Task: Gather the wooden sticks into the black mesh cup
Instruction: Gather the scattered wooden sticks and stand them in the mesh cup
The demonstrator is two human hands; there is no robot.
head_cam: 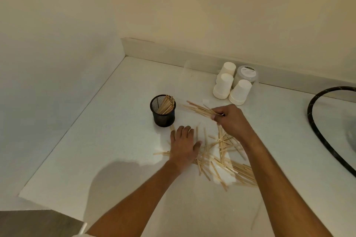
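A black mesh cup (163,115) stands upright on the white counter, with a bundle of wooden sticks (166,105) leaning inside it. Just right of the cup, my right hand (231,119) is closed on a bunch of sticks (198,109) that point left toward the cup, held slightly above the counter. My left hand (184,143) lies flat with fingers apart on the counter just in front of the cup, its palm over a few sticks. A scattered pile of loose wooden sticks (227,161) covers the counter under and between my forearms.
Three upturned white paper cups (239,92) and a lidded clear container (247,74) stand at the back by the low backsplash. A black-rimmed sink (316,119) curves in at the right. The counter's left edge meets the wall; its front corner is at lower left.
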